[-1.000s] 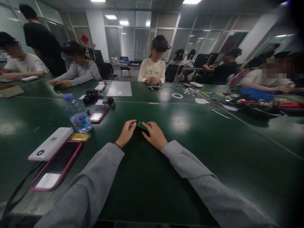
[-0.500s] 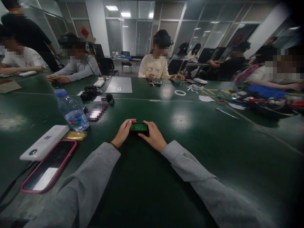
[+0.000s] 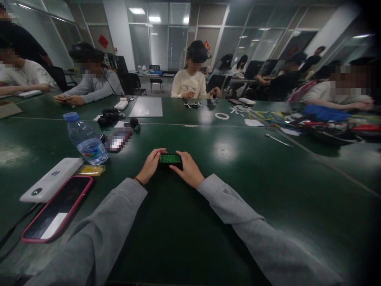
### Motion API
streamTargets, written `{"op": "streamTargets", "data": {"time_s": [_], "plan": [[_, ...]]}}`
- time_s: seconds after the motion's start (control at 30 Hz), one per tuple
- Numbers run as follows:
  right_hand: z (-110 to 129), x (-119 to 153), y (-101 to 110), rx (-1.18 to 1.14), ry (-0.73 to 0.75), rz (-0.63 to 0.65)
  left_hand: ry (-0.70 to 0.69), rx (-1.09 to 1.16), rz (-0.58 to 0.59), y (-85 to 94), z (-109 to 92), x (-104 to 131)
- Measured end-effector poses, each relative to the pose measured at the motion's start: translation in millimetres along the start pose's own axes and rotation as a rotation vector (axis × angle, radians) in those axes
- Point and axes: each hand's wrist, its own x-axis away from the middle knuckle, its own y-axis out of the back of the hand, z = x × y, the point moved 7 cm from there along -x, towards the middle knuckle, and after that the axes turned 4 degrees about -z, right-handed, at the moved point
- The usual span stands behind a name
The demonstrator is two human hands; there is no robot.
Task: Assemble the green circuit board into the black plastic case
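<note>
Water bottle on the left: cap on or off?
On: the blue cap sits over the neck of the water bottle. Can't tell how tightly it's screwed.

Held object [image 3: 170, 159]: green face, pale flecks, dark edge. Table [image 3: 190, 226]: dark green. Near sleeves [image 3: 233, 207]: grey. Near left: pink-red-cased phone [image 3: 59, 206], white power bank [image 3: 49, 182], yellow packet [image 3: 92, 170]. Far: cream shirt [image 3: 180, 84], dark print.

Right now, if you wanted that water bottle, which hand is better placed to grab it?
Probably the left hand, which is nearer the water bottle than the right hand. Both hold the green-faced rectangular object, so the left must let go first.
</note>
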Motion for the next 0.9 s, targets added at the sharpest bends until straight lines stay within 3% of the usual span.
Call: {"op": "streamTargets", "data": {"time_s": [0.43,0.9], "plan": [[0.1,-0.6,-2.1,0.018,-0.011,0.024,-0.085,-0.086,0.016,-1.0,-2.5,-0.5],[-0.9,-0.4,-2.5,0.012,0.019,0.021,-0.068,-0.068,-0.006,0.4,-0.1,0.2]]}}
